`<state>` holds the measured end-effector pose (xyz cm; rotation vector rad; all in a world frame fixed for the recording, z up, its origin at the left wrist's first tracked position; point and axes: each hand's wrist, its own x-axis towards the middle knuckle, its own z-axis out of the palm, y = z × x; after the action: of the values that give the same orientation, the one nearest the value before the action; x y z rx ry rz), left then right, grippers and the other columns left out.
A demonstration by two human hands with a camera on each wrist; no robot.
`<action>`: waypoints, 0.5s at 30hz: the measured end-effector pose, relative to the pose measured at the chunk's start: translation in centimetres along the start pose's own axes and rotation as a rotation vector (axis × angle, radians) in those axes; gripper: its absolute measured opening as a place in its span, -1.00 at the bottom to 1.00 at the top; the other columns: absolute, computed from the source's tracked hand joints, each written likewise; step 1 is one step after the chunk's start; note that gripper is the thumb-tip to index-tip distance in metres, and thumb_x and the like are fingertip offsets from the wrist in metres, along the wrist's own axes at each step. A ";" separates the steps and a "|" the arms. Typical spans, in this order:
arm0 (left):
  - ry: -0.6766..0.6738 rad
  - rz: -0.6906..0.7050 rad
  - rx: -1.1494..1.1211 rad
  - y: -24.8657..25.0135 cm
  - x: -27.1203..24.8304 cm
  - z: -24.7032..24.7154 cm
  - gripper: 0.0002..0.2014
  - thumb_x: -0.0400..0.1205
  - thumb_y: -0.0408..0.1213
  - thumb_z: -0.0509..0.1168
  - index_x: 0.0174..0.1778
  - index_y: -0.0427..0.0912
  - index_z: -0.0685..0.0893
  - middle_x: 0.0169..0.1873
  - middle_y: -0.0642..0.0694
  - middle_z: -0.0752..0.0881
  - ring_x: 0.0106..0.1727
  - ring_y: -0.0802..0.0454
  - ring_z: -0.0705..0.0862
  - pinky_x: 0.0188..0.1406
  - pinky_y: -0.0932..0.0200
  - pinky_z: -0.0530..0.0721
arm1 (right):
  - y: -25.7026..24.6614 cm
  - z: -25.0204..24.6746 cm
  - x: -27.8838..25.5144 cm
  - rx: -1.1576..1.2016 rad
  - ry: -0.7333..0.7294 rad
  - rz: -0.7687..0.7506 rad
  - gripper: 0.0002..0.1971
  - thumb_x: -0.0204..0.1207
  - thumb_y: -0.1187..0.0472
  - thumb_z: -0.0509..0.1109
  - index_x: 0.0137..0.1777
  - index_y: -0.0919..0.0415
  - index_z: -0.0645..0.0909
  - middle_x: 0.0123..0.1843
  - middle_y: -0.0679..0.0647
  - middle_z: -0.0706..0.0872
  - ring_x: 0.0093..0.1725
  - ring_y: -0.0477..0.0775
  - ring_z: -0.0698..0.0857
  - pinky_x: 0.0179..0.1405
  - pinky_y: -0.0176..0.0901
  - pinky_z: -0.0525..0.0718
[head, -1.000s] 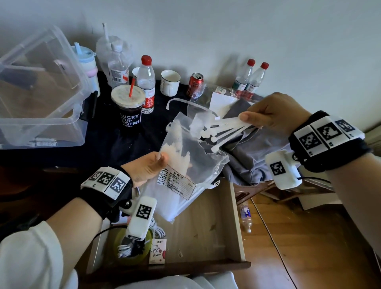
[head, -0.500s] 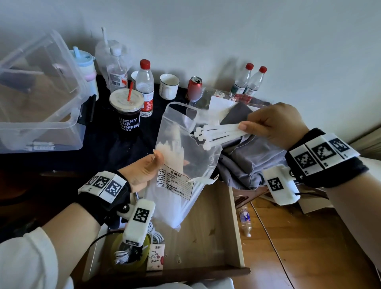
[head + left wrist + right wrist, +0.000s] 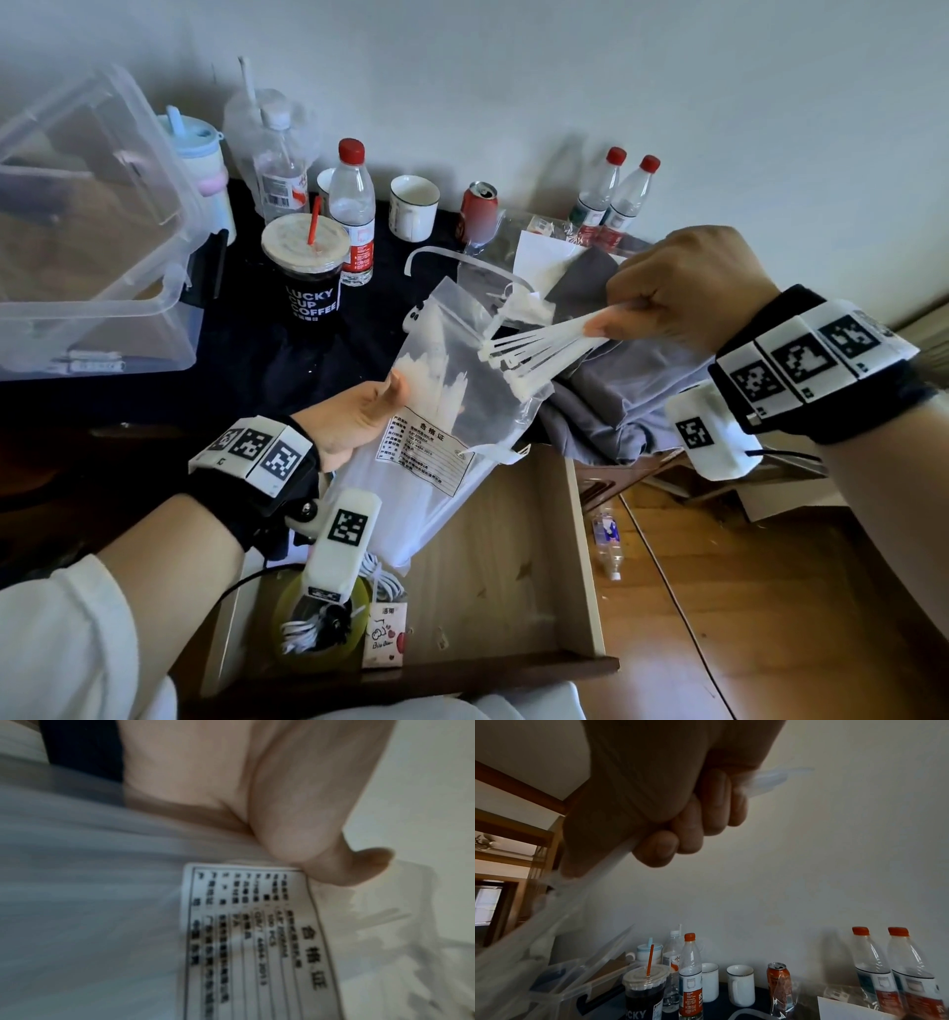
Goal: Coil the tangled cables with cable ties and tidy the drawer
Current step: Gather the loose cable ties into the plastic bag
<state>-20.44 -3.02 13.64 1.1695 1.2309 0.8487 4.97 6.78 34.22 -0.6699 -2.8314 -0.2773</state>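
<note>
My left hand [image 3: 359, 419] grips a clear plastic bag of white cable ties [image 3: 452, 406] above the open wooden drawer [image 3: 518, 555]; its thumb [image 3: 342, 862] presses by the bag's printed label [image 3: 257, 939]. To the right, my right hand [image 3: 683, 288] holds a fanned bunch of white cable ties [image 3: 534, 349] just outside the bag's mouth, its fingers [image 3: 706, 817] curled round the bunch of ties [image 3: 559, 919]. White cables [image 3: 308, 627] lie coiled in a yellow-green roll at the drawer's front left, partly hidden by the wrist camera.
On the dark tabletop stand a coffee cup with a red straw [image 3: 308, 267], water bottles [image 3: 352, 205], a white mug [image 3: 413, 205], a red can [image 3: 477, 210] and a clear storage box [image 3: 92, 226]. Grey cloth [image 3: 616, 390] lies right of the bag. A small bottle [image 3: 608, 545] lies on the floor.
The bag has tilted so its mouth leans right. My right hand has shifted with the tie bunch, which now fans out more at the bag's mouth.
</note>
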 end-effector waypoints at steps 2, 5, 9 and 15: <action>0.055 -0.023 0.024 -1.5 0.9 -0.6 -0.15 0.19 0.71 -0.02 -0.04 -0.03 0.40 -0.05 -0.07 0.44 0.03 0.00 0.43 0.20 -0.05 0.48 | 0.0 0.2 0.1 0.011 0.003 -0.005 -0.55 0.38 -0.26 0.24 -0.52 0.07 0.36 -0.54 -0.16 0.27 -0.39 -0.05 0.16 -0.49 -0.36 0.15; 0.008 -0.044 0.027 -0.9 0.5 -0.5 -0.12 0.16 0.71 0.00 -0.07 -0.07 0.41 -0.03 -0.07 0.49 0.06 0.01 0.46 0.18 0.03 0.40 | -0.1 0.4 0.2 -0.035 0.011 -0.022 -0.48 0.39 -0.26 0.22 -0.58 0.14 0.37 -0.58 -0.07 0.31 -0.51 0.10 0.23 -0.55 -0.16 0.34; -0.028 -0.082 0.021 -0.4 0.2 -0.5 0.08 0.12 0.71 0.01 -0.05 -0.34 0.60 -0.02 -0.19 0.69 0.05 -0.07 0.64 0.22 0.14 0.48 | 0.1 0.6 0.5 -0.066 -0.007 -0.016 -0.46 0.39 -0.28 0.19 -0.58 0.12 0.25 -0.56 -0.04 0.23 -0.52 0.13 0.24 -0.57 -0.09 0.38; 0.093 -0.030 0.122 1.2 -0.6 0.2 -0.14 -0.06 0.77 -0.03 -0.44 -0.05 0.27 -0.48 0.02 0.30 -0.38 0.11 0.28 -0.30 0.33 0.30 | 0.9 1.0 0.4 -0.086 -0.147 -0.078 -0.39 0.39 -0.34 0.11 -0.60 0.19 0.27 -0.61 0.11 0.41 -0.55 0.23 0.41 -0.53 -0.15 0.35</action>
<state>-20.27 -3.39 14.97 1.2166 1.3890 0.8226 4.88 8.00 33.48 -0.6208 -3.0053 -0.3792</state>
